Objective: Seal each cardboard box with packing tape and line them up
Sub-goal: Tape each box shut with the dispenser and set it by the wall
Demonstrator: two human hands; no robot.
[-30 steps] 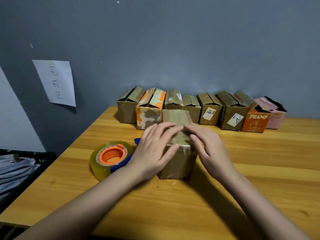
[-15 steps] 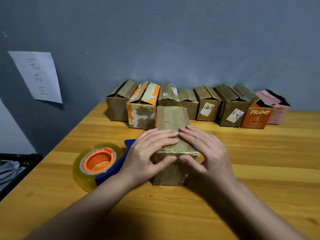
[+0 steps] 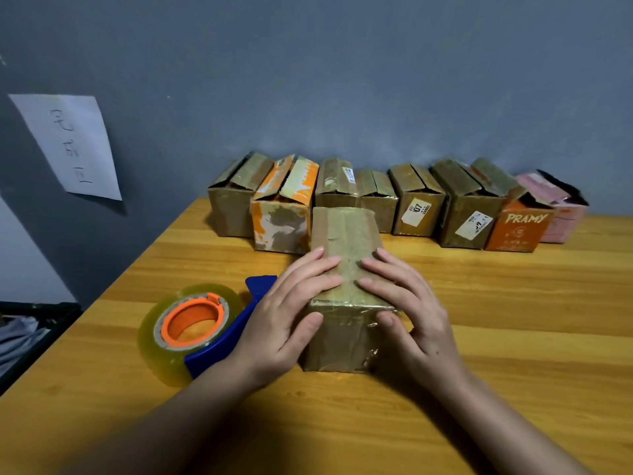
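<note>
A brown cardboard box (image 3: 344,234) with shiny tape along its top stands in the middle of the wooden table (image 3: 513,320). My left hand (image 3: 291,313) lies flat on its left side and top, thumb on the near face. My right hand (image 3: 407,310) mirrors it on the right, thumb pressing the near top edge. A clear tape roll on a blue and orange dispenser (image 3: 191,330) lies just left of my left hand. Several boxes stand in a row (image 3: 418,204) along the wall, most with flaps ajar.
An orange PRAMY box (image 3: 519,228) and a pink box (image 3: 561,214) end the row at the right. A paper sign (image 3: 68,145) hangs on the grey wall. A dark crate with cloth (image 3: 24,337) sits beyond the table's left edge.
Both hands slid toward me along the box top, and their thumbs now press over the near edge. The view shifted slightly left and closer.
</note>
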